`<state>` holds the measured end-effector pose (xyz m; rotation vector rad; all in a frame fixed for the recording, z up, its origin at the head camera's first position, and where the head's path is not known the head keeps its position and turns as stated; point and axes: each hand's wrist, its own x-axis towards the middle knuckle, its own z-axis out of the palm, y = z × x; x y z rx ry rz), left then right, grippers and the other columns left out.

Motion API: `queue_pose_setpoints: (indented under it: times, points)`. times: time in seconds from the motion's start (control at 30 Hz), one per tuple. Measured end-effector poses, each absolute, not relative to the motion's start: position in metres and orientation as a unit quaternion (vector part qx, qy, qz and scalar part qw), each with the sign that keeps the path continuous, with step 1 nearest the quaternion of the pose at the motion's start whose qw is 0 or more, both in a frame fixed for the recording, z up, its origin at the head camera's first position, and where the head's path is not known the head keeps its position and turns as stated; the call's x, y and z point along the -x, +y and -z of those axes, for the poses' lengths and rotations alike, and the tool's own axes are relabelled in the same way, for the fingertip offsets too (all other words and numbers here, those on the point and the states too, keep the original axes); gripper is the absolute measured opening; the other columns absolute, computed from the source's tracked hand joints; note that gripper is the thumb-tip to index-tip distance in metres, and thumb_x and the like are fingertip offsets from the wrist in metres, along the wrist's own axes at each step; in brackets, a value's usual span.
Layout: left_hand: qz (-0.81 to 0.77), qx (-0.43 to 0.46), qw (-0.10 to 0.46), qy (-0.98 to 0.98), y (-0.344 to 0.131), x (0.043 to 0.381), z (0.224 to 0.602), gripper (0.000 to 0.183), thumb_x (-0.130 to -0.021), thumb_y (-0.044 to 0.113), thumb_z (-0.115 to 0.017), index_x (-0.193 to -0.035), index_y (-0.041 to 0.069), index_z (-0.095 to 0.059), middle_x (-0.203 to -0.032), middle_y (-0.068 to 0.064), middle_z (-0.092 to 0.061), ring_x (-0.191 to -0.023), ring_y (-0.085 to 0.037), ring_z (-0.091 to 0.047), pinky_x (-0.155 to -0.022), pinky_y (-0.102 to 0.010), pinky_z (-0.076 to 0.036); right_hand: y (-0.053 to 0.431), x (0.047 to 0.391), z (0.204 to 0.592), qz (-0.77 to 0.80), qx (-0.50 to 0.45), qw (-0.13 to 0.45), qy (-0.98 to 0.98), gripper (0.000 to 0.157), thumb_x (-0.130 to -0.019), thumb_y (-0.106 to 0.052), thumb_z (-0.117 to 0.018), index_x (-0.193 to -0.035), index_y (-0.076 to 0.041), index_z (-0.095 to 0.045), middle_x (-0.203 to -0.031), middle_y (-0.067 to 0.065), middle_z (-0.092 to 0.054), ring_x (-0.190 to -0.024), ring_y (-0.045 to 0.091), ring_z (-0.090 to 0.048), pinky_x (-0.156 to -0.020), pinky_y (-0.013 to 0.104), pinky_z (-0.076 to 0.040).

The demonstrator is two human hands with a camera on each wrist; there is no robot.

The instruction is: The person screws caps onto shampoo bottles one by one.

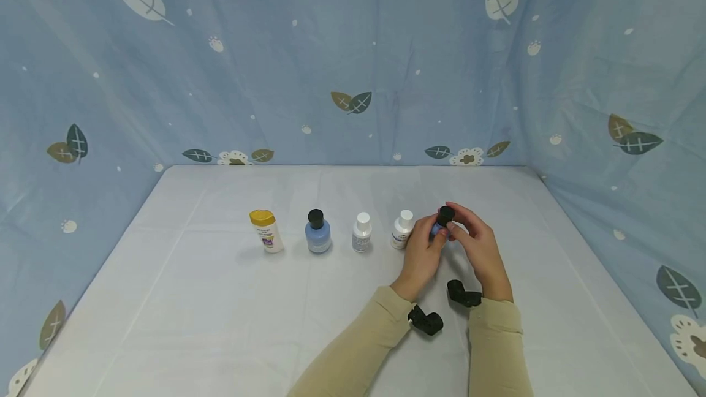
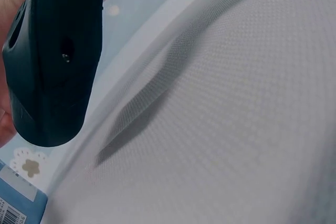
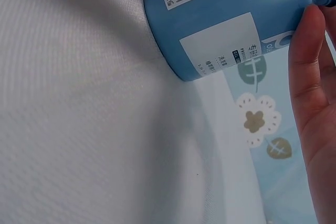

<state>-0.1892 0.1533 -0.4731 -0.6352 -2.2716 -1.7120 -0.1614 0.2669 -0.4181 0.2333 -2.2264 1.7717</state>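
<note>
At the right end of the row, both hands are on a blue bottle (image 1: 436,229) with a black cap (image 1: 446,214). My left hand (image 1: 421,257) grips the body from the left, its thumb across the near side. My right hand (image 1: 481,247) has thumb and fingers around the neck and cap. In the right wrist view the blue bottle (image 3: 220,24) shows its barcode and white label, and the right thumb presses at the neck. Only a lower corner of the blue bottle (image 2: 21,198) appears in the left wrist view.
Left of the hands stand a white bottle (image 1: 402,230), another white bottle (image 1: 361,233), a second blue bottle (image 1: 317,233) with a black cap, and a yellow-capped white bottle (image 1: 267,231). Black wrist cameras (image 1: 426,321) stick out from the sleeves over the white table (image 1: 220,323).
</note>
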Motion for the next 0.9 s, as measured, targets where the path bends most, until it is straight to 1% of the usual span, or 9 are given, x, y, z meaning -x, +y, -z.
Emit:
queue_pose_setpoints:
  times: [0.2, 0.47, 0.6, 0.7, 0.9]
  points:
    - [0.581, 0.213, 0.114, -0.777, 0.153, 0.190, 0.472, 0.033, -0.093, 0.024, -0.048, -0.125, 0.016, -0.050, -0.121, 0.001, -0.049, -0.112, -0.008, -0.044, -0.092, -0.026, -0.036, 0.267, 0.163, 0.419, -0.620, -0.071, 0.142, -0.769, 0.040, -0.087, -0.004, -0.055, -0.125, 0.002, -0.046, -0.109, 0.010, -0.053, -0.104, 0.018, -0.048, -0.068, 0.023, -0.047]
    - [0.578, 0.210, 0.110, -0.781, 0.153, 0.190, 0.472, 0.033, -0.092, 0.022, -0.048, -0.125, 0.016, -0.050, -0.121, 0.001, -0.049, -0.112, -0.008, -0.044, -0.092, -0.026, -0.036, 0.267, 0.164, 0.421, -0.611, -0.048, 0.143, -0.777, 0.041, -0.086, -0.008, -0.059, -0.125, -0.002, -0.048, -0.110, 0.007, -0.053, -0.105, 0.016, -0.048, -0.069, 0.021, -0.046]
    - [0.574, 0.207, 0.112, -0.785, 0.154, 0.190, 0.472, 0.033, -0.092, 0.019, -0.049, -0.124, 0.015, -0.051, -0.120, 0.001, -0.050, -0.112, -0.008, -0.045, -0.092, -0.025, -0.035, 0.270, 0.168, 0.428, -0.609, -0.037, 0.140, -0.780, 0.042, -0.085, -0.014, -0.062, -0.125, -0.008, -0.050, -0.112, 0.006, -0.053, -0.106, 0.015, -0.046, -0.071, 0.022, -0.047]
    - [0.576, 0.207, 0.111, -0.783, 0.154, 0.190, 0.472, 0.033, -0.091, 0.018, -0.050, -0.123, 0.016, -0.052, -0.120, 0.001, -0.050, -0.112, -0.008, -0.045, -0.092, -0.025, -0.035, 0.272, 0.171, 0.434, -0.602, -0.030, 0.141, -0.786, 0.042, -0.084, -0.020, -0.063, -0.124, -0.013, -0.052, -0.112, 0.005, -0.053, -0.107, 0.014, -0.046, -0.072, 0.022, -0.047]
    - [0.575, 0.208, 0.110, -0.784, 0.153, 0.190, 0.471, 0.031, -0.091, 0.019, -0.050, -0.122, 0.016, -0.052, -0.118, 0.001, -0.051, -0.110, -0.008, -0.045, -0.091, -0.025, -0.036, 0.272, 0.175, 0.439, -0.584, -0.025, 0.154, -0.797, 0.044, -0.082, -0.026, -0.065, -0.123, -0.018, -0.053, -0.111, 0.003, -0.053, -0.104, 0.013, -0.048, -0.067, 0.022, -0.047]
